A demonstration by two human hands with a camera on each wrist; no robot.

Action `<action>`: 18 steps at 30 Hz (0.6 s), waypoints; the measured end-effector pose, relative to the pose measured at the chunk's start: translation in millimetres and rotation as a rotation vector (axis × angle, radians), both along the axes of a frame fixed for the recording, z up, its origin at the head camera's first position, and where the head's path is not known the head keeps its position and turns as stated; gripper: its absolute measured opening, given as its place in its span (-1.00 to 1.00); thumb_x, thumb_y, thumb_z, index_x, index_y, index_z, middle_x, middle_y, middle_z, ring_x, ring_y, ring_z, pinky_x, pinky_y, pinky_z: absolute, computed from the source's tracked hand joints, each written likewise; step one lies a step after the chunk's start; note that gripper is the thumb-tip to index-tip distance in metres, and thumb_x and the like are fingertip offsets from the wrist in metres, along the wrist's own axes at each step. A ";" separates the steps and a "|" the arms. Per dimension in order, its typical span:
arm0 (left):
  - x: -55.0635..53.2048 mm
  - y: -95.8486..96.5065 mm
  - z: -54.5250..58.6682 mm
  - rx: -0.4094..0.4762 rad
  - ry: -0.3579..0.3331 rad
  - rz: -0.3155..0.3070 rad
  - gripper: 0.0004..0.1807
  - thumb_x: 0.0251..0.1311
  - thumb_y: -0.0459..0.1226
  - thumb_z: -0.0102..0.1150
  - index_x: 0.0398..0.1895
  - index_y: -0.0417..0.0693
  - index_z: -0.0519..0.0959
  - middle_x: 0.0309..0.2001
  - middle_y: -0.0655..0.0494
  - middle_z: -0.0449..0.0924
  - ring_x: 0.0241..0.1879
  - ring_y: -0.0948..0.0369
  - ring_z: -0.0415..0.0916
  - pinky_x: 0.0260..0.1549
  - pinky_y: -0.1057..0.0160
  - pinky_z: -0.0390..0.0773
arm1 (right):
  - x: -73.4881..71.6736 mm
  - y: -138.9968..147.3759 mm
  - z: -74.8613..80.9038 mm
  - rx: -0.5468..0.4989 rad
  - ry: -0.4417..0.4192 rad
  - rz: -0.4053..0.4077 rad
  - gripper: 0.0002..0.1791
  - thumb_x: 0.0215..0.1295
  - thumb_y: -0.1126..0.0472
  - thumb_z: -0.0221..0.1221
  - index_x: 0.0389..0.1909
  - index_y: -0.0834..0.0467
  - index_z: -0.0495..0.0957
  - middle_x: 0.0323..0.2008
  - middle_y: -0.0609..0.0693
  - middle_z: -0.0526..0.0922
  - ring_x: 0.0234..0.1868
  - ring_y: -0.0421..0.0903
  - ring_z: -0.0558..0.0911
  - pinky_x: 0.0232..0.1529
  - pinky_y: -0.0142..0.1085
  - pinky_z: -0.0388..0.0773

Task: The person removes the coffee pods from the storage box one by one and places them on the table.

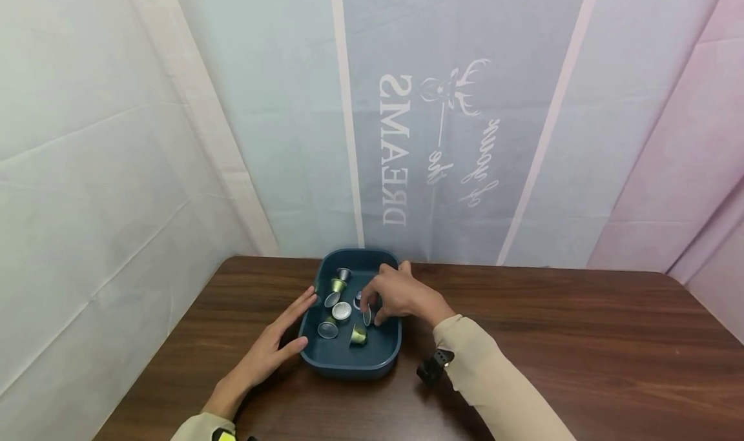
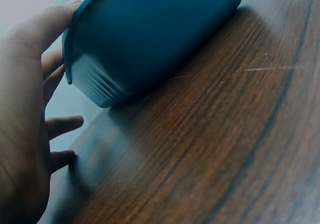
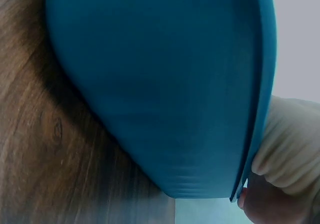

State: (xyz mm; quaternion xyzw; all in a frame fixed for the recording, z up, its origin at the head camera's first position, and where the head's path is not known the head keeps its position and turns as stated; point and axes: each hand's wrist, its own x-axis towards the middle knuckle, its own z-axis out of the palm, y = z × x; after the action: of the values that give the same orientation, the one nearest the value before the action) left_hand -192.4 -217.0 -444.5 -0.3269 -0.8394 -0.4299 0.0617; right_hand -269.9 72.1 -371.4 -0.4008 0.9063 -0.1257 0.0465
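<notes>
A dark blue plastic bin stands on the table with several coffee capsules inside. My left hand lies along the bin's left side, fingers stretched out and touching the rim. Over the bin's right half, my right hand reaches in and pinches a coffee capsule between thumb and fingers, its pale round lid turned sideways. Close by, a purple capsule is partly covered by the fingers. A white-lidded capsule lies mid-bin, and a green capsule is nearer the front. Both wrist views show mainly the bin's outer wall.
The brown wooden table stretches out to the right of the bin. Behind it hangs a printed fabric curtain, close to the bin's far end. A dark strap piece sits at the right wrist.
</notes>
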 end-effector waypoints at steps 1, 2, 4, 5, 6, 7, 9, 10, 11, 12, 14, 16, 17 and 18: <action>0.0 0.2 0.1 -0.001 0.006 -0.001 -0.25 0.26 -0.40 0.07 0.49 0.07 0.08 0.51 0.08 -0.09 0.45 0.07 -0.08 0.15 -0.35 0.08 | -0.5 0.8 0.0 -0.010 -0.005 0.008 -0.73 -0.15 0.07 0.52 -0.38 -0.24 0.71 -0.39 -0.36 0.61 -0.24 -0.24 0.32 -0.19 -0.05 0.05; 0.3 0.4 0.2 -0.003 0.011 -0.001 -0.26 0.25 -0.41 0.07 0.49 0.04 0.09 0.51 0.07 -0.09 0.45 0.07 -0.07 0.16 -0.33 0.09 | -1.0 1.6 -0.1 -0.018 -0.012 0.015 -0.74 -0.15 0.07 0.52 -0.38 -0.24 0.70 -0.39 -0.36 0.61 -0.24 -0.24 0.31 -0.18 -0.05 0.04; 0.7 0.8 0.2 -0.006 0.017 0.000 -0.26 0.25 -0.41 0.07 0.49 0.00 0.09 0.51 0.07 -0.09 0.45 0.07 -0.07 0.17 -0.31 0.10 | -2.2 3.4 -0.9 -0.042 -0.022 0.027 -0.74 -0.15 0.05 0.52 -0.38 -0.25 0.70 -0.40 -0.39 0.60 -0.23 -0.25 0.31 -0.17 -0.05 0.03; 0.9 1.1 0.1 -0.005 0.017 0.000 -0.26 0.25 -0.41 0.07 0.49 -0.03 0.09 0.51 0.06 -0.09 0.45 0.07 -0.07 0.17 -0.31 0.10 | -2.5 4.3 -1.3 -0.058 -0.027 0.030 -0.73 -0.15 0.05 0.52 -0.38 -0.24 0.69 -0.40 -0.40 0.60 -0.23 -0.25 0.31 -0.16 -0.05 0.02; 0.9 1.2 0.0 -0.004 0.017 -0.001 -0.27 0.25 -0.41 0.06 0.48 -0.05 0.09 0.51 0.06 -0.09 0.45 0.06 -0.07 0.16 -0.32 0.09 | -2.8 5.4 -1.9 -0.074 -0.034 0.033 -0.73 -0.14 0.04 0.51 -0.36 -0.24 0.69 -0.40 -0.42 0.60 -0.22 -0.25 0.31 -0.15 -0.05 0.01; 1.0 1.3 -0.1 -0.002 0.015 -0.002 -0.27 0.25 -0.41 0.06 0.48 -0.06 0.09 0.51 0.06 -0.09 0.45 0.07 -0.08 0.16 -0.33 0.09 | -3.1 6.6 -2.6 -0.092 -0.038 0.035 -0.73 -0.13 0.03 0.51 -0.35 -0.24 0.69 -0.40 -0.43 0.60 -0.22 -0.25 0.31 -0.14 -0.05 0.00; 1.1 1.4 -0.5 0.000 0.010 -0.001 -0.28 0.25 -0.41 0.06 0.48 -0.06 0.09 0.51 0.07 -0.10 0.45 0.07 -0.09 0.16 -0.33 0.08 | -3.3 8.8 -3.9 -0.131 -0.050 0.036 -0.72 -0.11 0.03 0.50 -0.31 -0.24 0.69 -0.40 -0.46 0.60 -0.20 -0.20 0.33 -0.13 -0.05 -0.02; 1.0 1.4 -0.7 0.000 0.011 -0.002 -0.28 0.25 -0.41 0.05 0.48 -0.06 0.09 0.51 0.07 -0.10 0.45 0.07 -0.09 0.16 -0.34 0.08 | -3.0 9.9 -4.5 -0.152 -0.056 0.037 -0.71 -0.10 0.03 0.49 -0.29 -0.24 0.69 -0.40 -0.47 0.60 -0.19 -0.17 0.35 -0.13 -0.05 -0.02; 1.1 1.4 -0.8 0.000 0.012 -0.002 -0.28 0.26 -0.41 0.05 0.48 -0.06 0.09 0.51 0.06 -0.10 0.45 0.07 -0.09 0.16 -0.34 0.08 | -2.7 11.0 -5.5 -0.172 -0.060 0.036 -0.71 -0.09 0.02 0.49 -0.27 -0.23 0.69 -0.40 -0.48 0.60 -0.18 -0.13 0.36 -0.13 -0.05 -0.02; 1.1 1.4 -1.0 -0.001 0.014 -0.002 -0.28 0.26 -0.41 0.05 0.48 -0.06 0.09 0.51 0.06 -0.10 0.45 0.07 -0.09 0.17 -0.33 0.08 | -2.4 12.1 -6.7 -0.191 -0.062 0.034 -0.70 -0.07 0.01 0.48 -0.25 -0.24 0.69 -0.39 -0.50 0.60 -0.18 -0.10 0.37 -0.13 -0.05 -0.02; 1.5 1.6 -1.1 -0.002 0.015 0.000 -0.28 0.26 -0.41 0.05 0.48 -0.06 0.09 0.51 0.06 -0.09 0.45 0.07 -0.08 0.17 -0.33 0.08 | -1.5 14.4 -9.1 -0.237 -0.069 0.023 -0.70 -0.04 0.01 0.46 -0.22 -0.23 0.69 -0.38 -0.51 0.60 -0.16 -0.03 0.38 -0.12 -0.06 -0.02; 1.7 1.6 -1.3 -0.001 0.018 0.000 -0.28 0.26 -0.41 0.05 0.48 -0.06 0.09 0.51 0.04 -0.09 0.45 0.07 -0.09 0.15 -0.37 0.07 | -0.4 16.7 -12.1 -0.282 -0.062 0.008 -0.69 -0.02 0.00 0.45 -0.19 -0.22 0.69 -0.35 -0.50 0.60 -0.18 -0.01 0.38 -0.12 -0.07 0.00; 1.8 1.5 -1.4 -0.001 0.018 0.001 -0.28 0.26 -0.41 0.05 0.48 -0.06 0.09 0.51 0.03 -0.09 0.45 0.07 -0.09 0.14 -0.37 0.06 | 0.2 17.9 -13.5 -0.306 -0.056 -0.001 -0.69 -0.01 0.00 0.44 -0.18 -0.22 0.69 -0.34 -0.49 0.60 -0.19 0.00 0.38 -0.12 -0.08 0.01; 1.9 1.3 -1.7 -0.001 0.020 0.000 -0.28 0.26 -0.41 0.05 0.48 -0.06 0.09 0.51 0.03 -0.09 0.45 0.07 -0.09 0.14 -0.37 0.06 | 0.9 19.1 -14.8 -0.333 -0.051 -0.008 -0.69 0.01 0.00 0.44 -0.17 -0.21 0.69 -0.33 -0.46 0.60 -0.20 0.01 0.38 -0.12 -0.10 0.02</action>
State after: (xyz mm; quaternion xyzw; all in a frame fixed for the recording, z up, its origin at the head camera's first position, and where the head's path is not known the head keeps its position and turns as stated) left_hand -190.5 -215.7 -446.1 -0.3310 -0.8389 -0.4264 0.0700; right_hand -269.0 91.2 -386.2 -0.3959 0.8732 -0.2843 0.0019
